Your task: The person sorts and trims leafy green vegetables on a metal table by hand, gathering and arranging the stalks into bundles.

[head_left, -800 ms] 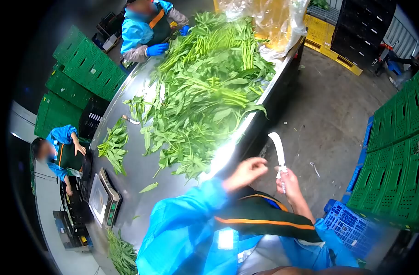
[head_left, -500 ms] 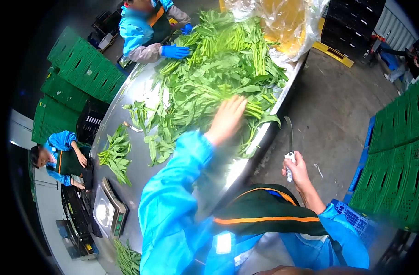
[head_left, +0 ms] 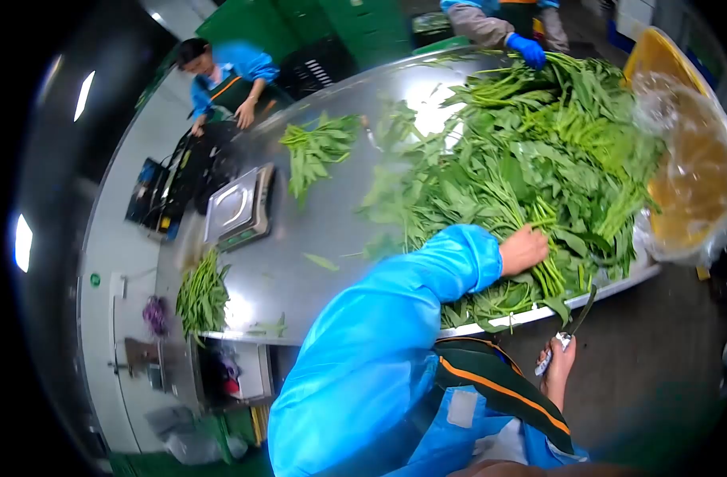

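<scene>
My left hand [head_left: 525, 250] rests on the near right part of a big heap of leafy greens [head_left: 530, 171], which look like water spinach. Its fingers are curled round several green stems [head_left: 548, 274] at the table's edge. Beyond the edge, low at right, my right hand [head_left: 557, 367] grips a knife [head_left: 565, 340] by its pale handle. The knife's dark, narrow blade points up, close to the overhanging leaves.
A metal table [head_left: 300, 270] carries a scale [head_left: 240, 208], a small bunch of greens [head_left: 320, 151] and another bunch [head_left: 203, 298]. A plastic-lined yellow container [head_left: 693, 187] stands at right. One co-worker [head_left: 240, 83] is at far left; another's blue-gloved hand [head_left: 526, 51] touches the heap.
The view has swung left, bringing more of the table's left side into sight. My left hand has gone from spread over the greens to curled round stems. The knife stays in my right hand.
</scene>
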A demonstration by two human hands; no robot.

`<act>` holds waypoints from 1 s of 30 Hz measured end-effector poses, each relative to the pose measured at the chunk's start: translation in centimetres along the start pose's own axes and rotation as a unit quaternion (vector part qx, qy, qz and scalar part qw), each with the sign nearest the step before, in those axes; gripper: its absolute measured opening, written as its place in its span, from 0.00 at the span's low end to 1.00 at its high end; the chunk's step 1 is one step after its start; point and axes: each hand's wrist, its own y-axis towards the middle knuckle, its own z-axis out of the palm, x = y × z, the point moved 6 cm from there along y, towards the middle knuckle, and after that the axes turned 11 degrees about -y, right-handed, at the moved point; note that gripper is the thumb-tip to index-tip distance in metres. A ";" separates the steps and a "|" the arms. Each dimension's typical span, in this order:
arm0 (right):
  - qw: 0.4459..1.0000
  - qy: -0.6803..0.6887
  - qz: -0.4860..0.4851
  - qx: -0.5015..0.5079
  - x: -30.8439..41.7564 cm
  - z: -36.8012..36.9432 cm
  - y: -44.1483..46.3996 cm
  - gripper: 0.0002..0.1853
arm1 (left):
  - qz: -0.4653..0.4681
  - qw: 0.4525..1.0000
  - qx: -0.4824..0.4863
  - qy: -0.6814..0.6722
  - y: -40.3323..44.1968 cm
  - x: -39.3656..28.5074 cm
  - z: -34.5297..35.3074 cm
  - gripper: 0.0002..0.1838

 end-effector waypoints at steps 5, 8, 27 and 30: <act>0.996 -0.045 -0.073 0.025 5.7 -0.8 5.2 0.09 | -0.028 0.999 0.010 -0.031 -0.6 0.2 -1.5 0.07; 0.994 -0.030 -0.079 0.063 7.5 -0.4 8.0 0.16 | -0.119 0.987 -0.029 -0.107 -0.7 1.9 -5.6 0.17; 0.747 -0.391 -0.509 0.173 19.5 17.9 5.1 0.14 | -0.538 0.523 -0.134 -0.648 -11.5 10.6 -13.1 0.24; 0.689 -0.455 -0.537 0.171 20.1 20.2 4.1 0.10 | -0.524 0.537 -0.113 -0.652 -11.1 9.7 -12.2 0.25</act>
